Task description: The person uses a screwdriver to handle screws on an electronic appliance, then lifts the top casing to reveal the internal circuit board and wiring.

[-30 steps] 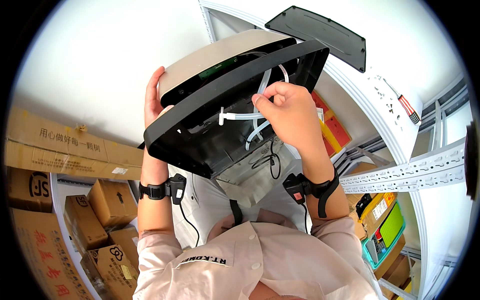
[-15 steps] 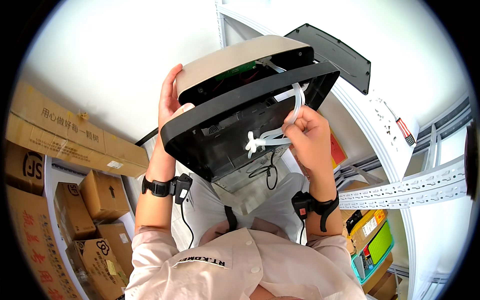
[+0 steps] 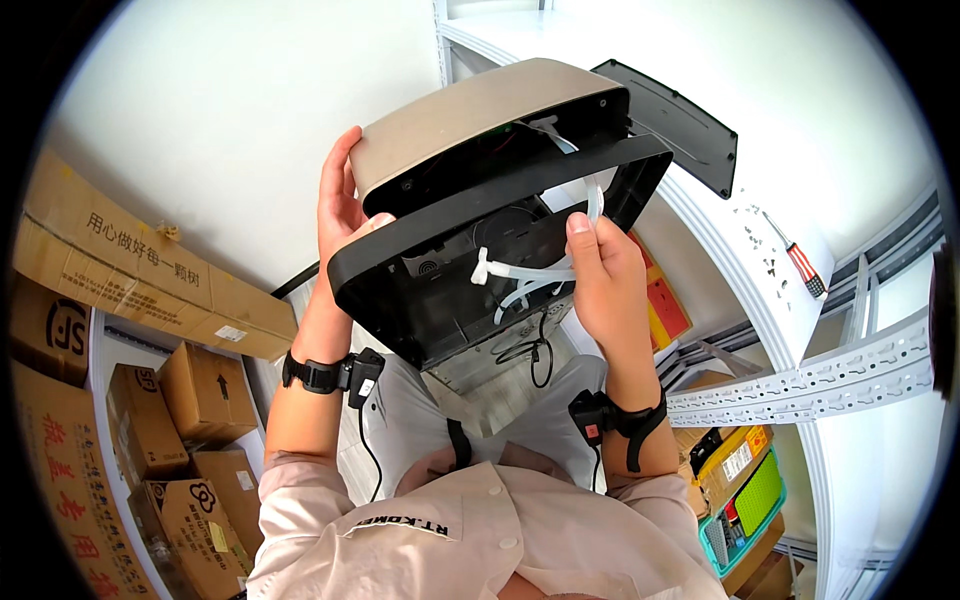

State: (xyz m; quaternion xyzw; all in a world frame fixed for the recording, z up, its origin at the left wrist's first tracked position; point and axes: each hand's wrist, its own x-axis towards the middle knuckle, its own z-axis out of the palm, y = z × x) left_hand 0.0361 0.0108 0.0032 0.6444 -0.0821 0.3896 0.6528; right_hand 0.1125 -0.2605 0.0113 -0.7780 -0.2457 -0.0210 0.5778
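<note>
In front of me hangs an appliance housing made of a beige cover (image 3: pixel 470 125) and a black plastic frame (image 3: pixel 352 262), with a gap between them at the right. My left hand (image 3: pixel 343 200) is closed round their left end, its thumb on the black frame. My right hand (image 3: pixel 612 290) pinches translucent flexible tubing (image 3: pixel 540 273) between thumb and fingers. The tubing comes out through an opening in the frame. On its end sits a white T-shaped connector (image 3: pixel 481 268), in front of the frame's hollow inside. More tube loops lie below it.
On the white shelf (image 3: pixel 745 290) at right lie a black panel (image 3: pixel 685 125), several scattered screws (image 3: pixel 770 250) and a red-and-black screwdriver (image 3: pixel 803 265). Cardboard boxes (image 3: pixel 205 395) fill the left side. A black cable (image 3: pixel 540 365) hangs below the housing. A teal basket (image 3: pixel 742 545) stands lower right.
My right hand has turned and moved slightly down, its thumb now pointing up along the tubing. The connector has shifted left and up, and a loop of tube has dropped below it. The frame has tilted slightly.
</note>
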